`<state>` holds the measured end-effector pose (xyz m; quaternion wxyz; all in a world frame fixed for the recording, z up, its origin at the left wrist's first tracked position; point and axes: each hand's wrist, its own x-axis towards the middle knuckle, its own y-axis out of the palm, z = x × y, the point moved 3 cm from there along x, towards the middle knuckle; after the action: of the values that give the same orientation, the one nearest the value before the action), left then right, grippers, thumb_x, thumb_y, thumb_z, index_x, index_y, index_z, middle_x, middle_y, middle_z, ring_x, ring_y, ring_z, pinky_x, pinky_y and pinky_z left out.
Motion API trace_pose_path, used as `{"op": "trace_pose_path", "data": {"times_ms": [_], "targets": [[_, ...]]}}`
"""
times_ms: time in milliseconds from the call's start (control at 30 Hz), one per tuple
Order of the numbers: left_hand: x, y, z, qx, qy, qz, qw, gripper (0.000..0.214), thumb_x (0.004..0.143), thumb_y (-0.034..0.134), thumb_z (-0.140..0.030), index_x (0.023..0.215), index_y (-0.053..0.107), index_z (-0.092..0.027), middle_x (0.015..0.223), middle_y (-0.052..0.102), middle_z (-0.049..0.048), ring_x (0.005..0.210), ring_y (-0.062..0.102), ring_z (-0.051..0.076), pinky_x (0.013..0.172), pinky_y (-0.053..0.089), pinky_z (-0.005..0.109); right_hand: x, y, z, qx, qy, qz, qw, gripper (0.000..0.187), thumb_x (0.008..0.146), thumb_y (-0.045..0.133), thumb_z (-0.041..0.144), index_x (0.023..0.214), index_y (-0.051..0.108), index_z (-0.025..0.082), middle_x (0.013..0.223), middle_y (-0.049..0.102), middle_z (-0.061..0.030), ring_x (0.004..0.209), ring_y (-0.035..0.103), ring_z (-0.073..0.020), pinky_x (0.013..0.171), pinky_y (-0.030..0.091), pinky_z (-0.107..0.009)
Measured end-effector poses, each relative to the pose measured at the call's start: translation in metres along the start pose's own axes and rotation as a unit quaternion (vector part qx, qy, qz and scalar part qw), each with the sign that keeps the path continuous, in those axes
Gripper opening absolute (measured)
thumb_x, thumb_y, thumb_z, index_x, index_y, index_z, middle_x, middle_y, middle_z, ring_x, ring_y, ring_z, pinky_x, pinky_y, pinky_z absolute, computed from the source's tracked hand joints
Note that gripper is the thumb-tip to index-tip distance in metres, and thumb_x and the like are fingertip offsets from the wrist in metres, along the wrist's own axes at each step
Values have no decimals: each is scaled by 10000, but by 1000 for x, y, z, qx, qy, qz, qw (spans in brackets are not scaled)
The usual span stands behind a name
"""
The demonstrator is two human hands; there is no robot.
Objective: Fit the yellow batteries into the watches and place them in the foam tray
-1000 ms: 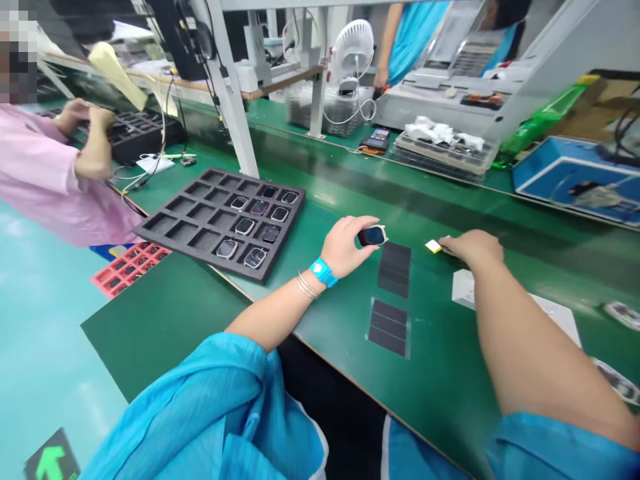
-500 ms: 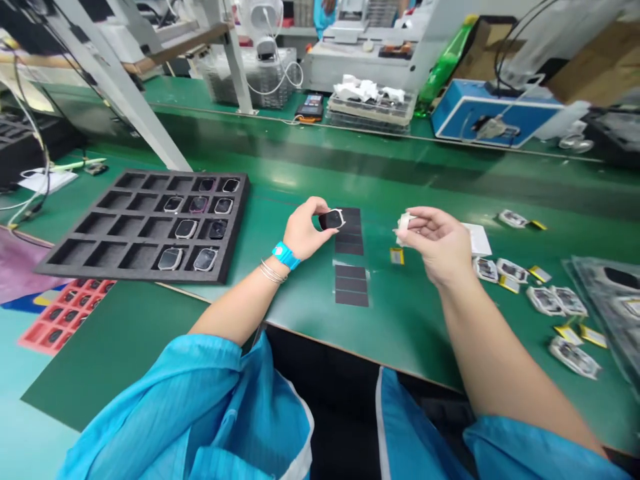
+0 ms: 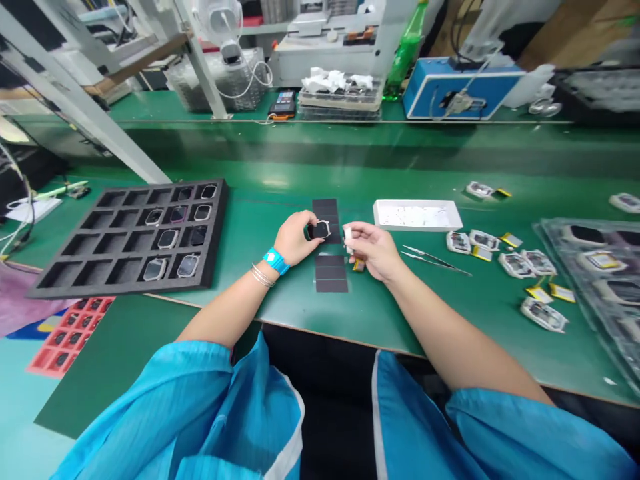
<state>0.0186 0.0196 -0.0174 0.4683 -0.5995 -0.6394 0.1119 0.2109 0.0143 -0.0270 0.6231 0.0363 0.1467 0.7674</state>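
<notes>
My left hand (image 3: 295, 241) grips the edges of a watch screen (image 3: 321, 230), its dark glass set in a pale frame. Opposite it, my right hand (image 3: 375, 250) pinches a small white watch case (image 3: 348, 241), partly hidden by the fingers. The two parts are held a short gap apart. Just below the case shows a yellow-edged battery (image 3: 359, 265); whether it hangs from the case or lies on the table, I cannot tell. Two sheets of black strips, an upper one (image 3: 326, 208) and a lower one (image 3: 331, 275), lie on the green table under and between my hands.
Left stands a black foam tray (image 3: 216, 247) with watch screens in some pockets. On the right are a white box (image 3: 380, 223), tweezers (image 3: 437, 261), several white watch cases (image 3: 517, 265), loose batteries (image 3: 563, 292) and a clear plastic tray (image 3: 583, 283). A raised shelf (image 3: 250, 115) runs behind.
My right hand has moved left with the white watch case, closer to the screen in my left hand. The white box and tweezers now show clear of my right hand. The view has shifted slightly.
</notes>
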Motion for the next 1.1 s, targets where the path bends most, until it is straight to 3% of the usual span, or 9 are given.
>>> {"op": "trace_pose_path", "data": {"times_ms": [333, 567, 667, 900, 1000, 1100], "targets": [[0, 4, 7, -26, 3, 8, 1000, 378, 644, 830, -176, 869, 529, -212, 935, 716, 24, 903, 692, 210, 828, 531, 348, 5, -8, -2, -5, 2, -5, 1000, 485, 490, 904, 327, 903, 705, 172, 681, 620, 32, 519, 573, -90, 363, 473, -187], [5, -27, 24, -39, -56, -149, 987, 432, 619, 849, -145, 893, 521, -205, 925, 713, 11, 895, 701, 184, 870, 545, 334, 0, -6, 0, -23, 10, -16, 1000, 539, 444, 925, 346, 903, 699, 176, 692, 605, 33, 540, 579, -102, 374, 478, -196], [5, -36, 27, -25, -83, -190, 978, 439, 626, 853, -145, 902, 518, -206, 933, 706, 6, 909, 696, 175, 894, 542, 329, 0, -7, 0, -39, 14, -24, 999, 526, 450, 923, 349, 900, 704, 191, 713, 613, 29, 514, 570, -91, 381, 484, -199], [2, -33, 19, 49, -49, -155, 985, 361, 670, 831, -171, 903, 557, -210, 975, 710, 49, 946, 677, 219, 883, 536, 374, 0, -7, 1, -54, -16, -41, 998, 476, 442, 906, 326, 863, 711, 219, 707, 600, 36, 514, 570, -88, 384, 511, -200], [-16, -53, 16, 93, -34, -167, 981, 325, 711, 806, -197, 940, 577, -217, 1017, 717, 60, 990, 675, 242, 920, 521, 416, -1, -7, 3, -49, -27, -56, 997, 455, 453, 899, 321, 856, 710, 228, 712, 599, 37, 517, 568, -87, 385, 514, -202], [-44, -99, 31, 148, -55, -225, 961, 324, 715, 808, -220, 946, 580, -228, 1030, 717, 54, 1015, 669, 250, 942, 503, 442, -2, -6, 5, -42, -27, -64, 997, 449, 451, 892, 302, 852, 707, 222, 713, 603, 36, 529, 573, -87, 393, 517, -197]]}}
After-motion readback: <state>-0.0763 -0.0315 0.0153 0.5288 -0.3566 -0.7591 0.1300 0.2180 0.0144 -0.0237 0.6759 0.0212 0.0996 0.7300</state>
